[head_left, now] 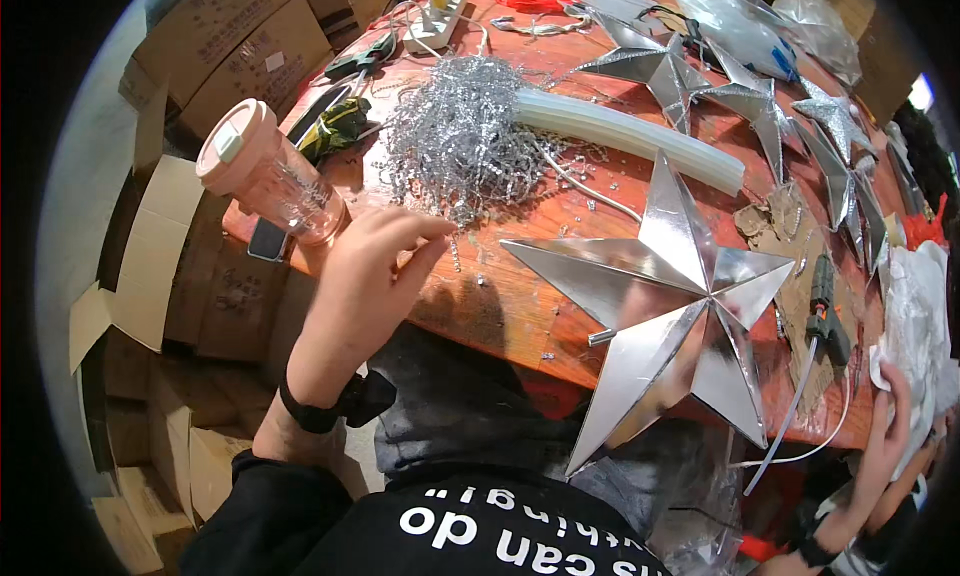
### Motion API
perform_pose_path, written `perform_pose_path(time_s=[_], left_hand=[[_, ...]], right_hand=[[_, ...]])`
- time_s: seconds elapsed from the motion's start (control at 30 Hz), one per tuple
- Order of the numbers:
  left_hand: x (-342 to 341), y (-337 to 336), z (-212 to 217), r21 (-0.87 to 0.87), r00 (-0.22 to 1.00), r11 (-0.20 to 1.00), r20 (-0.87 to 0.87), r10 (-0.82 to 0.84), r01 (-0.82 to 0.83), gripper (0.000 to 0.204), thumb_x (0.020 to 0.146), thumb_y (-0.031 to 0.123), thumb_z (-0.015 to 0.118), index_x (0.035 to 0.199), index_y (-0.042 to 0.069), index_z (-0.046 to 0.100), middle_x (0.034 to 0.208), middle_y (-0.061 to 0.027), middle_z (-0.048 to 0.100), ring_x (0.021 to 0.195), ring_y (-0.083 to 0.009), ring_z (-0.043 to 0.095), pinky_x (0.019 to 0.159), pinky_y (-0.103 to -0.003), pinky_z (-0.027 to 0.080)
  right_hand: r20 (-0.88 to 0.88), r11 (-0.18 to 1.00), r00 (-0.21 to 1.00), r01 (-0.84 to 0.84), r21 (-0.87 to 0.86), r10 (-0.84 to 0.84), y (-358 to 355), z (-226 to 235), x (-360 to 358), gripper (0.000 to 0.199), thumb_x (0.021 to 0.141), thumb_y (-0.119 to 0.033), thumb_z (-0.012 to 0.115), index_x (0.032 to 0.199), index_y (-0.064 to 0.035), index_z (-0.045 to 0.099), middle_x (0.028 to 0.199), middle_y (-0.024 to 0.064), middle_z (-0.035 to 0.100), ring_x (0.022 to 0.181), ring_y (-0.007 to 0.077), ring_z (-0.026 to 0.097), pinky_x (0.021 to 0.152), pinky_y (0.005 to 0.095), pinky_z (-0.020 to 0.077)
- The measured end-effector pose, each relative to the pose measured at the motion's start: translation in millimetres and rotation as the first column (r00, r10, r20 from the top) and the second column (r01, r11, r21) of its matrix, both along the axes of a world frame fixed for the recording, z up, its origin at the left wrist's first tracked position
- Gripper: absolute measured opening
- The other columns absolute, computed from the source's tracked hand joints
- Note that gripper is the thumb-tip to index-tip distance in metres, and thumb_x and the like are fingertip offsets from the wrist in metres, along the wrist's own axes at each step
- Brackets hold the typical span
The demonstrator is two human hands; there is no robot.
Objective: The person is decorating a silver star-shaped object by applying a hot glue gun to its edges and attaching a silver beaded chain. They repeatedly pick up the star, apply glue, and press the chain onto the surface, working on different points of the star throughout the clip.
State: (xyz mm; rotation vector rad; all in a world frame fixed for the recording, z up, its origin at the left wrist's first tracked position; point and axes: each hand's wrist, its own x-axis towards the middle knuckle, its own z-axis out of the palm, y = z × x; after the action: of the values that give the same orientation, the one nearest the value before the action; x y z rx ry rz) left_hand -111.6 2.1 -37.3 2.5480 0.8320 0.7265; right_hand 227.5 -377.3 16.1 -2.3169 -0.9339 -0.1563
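Note:
My left hand (375, 266) is raised over the table's near edge, thumb and forefinger drawn together. Whatever they pinch is too small to make out; a thin silver strand (456, 256) shows by the fingertips. Just beyond lies a tangled heap of silver tinsel (450, 126). A large shiny silver star (690, 296) rests at the table's front edge, one point hanging over my lap. At the far right, my right hand (882, 431) has its fingers at the edge of a crumpled white plastic bag (915, 316) and appears to grip it; part of this hand is hidden.
A pink lidded cup (275, 176) and a phone (268, 240) sit at the table's left corner. Behind the star lies a bundle of translucent sticks (640, 141). A corded glue gun (823, 311) rests on cardboard at right. More silver stars (745, 101) stand farther back; boxes (230, 46) line the left.

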Motion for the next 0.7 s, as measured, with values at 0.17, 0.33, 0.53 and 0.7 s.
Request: perform_pose_path(time_s=[0.17, 0.33, 0.53, 0.7], left_hand=[[-17, -5, -21, 0.192, 0.997, 0.981, -0.078, -0.025, 0.039, 0.023, 0.08, 0.009, 0.066, 0.102, 0.004, 0.066, 0.099, -0.0103, 0.063, 0.1, -0.0313, 0.055, 0.085, -0.039, 0.045], [-2, 18, -24, 0.396, 0.999, 0.917, -0.044, -0.033, 0.047, 0.025, 0.077, 0.011, 0.068, 0.102, 0.007, 0.067, 0.095, -0.0072, 0.062, 0.092, -0.0272, 0.055, 0.08, -0.039, 0.046], [13, 20, -25, 0.336, 0.987, 0.941, -0.137, 0.087, -0.036, 0.014, 0.077, 0.013, 0.068, 0.089, 0.006, 0.067, 0.088, -0.0068, 0.063, 0.089, -0.0265, 0.057, 0.078, -0.037, 0.047], [15, 28, -9, 0.065, 0.981, 0.997, -0.184, 0.058, -0.047, 0.008, 0.08, 0.012, 0.066, 0.083, 0.005, 0.063, 0.084, -0.0067, 0.062, 0.08, -0.021, 0.058, 0.07, -0.031, 0.047]], right_hand=[[0.063, 0.994, 0.997, -0.045, 0.104, 0.038, -14, -19, -58, 0.019, 0.092, -0.005, 0.049, 0.105, 0.0053, 0.059, 0.106, 0.0124, 0.06, 0.103, 0.0211, 0.055, 0.094, 0.031, 0.0389], [0.254, 0.974, 0.945, -0.223, 0.048, 0.204, 17, 0, -98, 0.02, 0.092, -0.007, 0.052, 0.093, 0.0098, 0.062, 0.087, 0.0173, 0.065, 0.081, 0.0299, 0.059, 0.08, 0.0392, 0.0465], [0.162, 0.979, 0.974, -0.175, 0.101, 0.157, -8, -21, -107, 0.018, 0.092, -0.01, 0.045, 0.093, 0.0039, 0.056, 0.093, 0.0134, 0.055, 0.092, 0.0237, 0.049, 0.088, 0.0372, 0.0374], [0.319, 0.945, 0.918, -0.292, 0.145, 0.235, 15, -2, -121, 0.02, 0.093, -0.005, 0.05, 0.09, 0.0107, 0.061, 0.084, 0.0176, 0.064, 0.075, 0.0281, 0.057, 0.072, 0.037, 0.046]])
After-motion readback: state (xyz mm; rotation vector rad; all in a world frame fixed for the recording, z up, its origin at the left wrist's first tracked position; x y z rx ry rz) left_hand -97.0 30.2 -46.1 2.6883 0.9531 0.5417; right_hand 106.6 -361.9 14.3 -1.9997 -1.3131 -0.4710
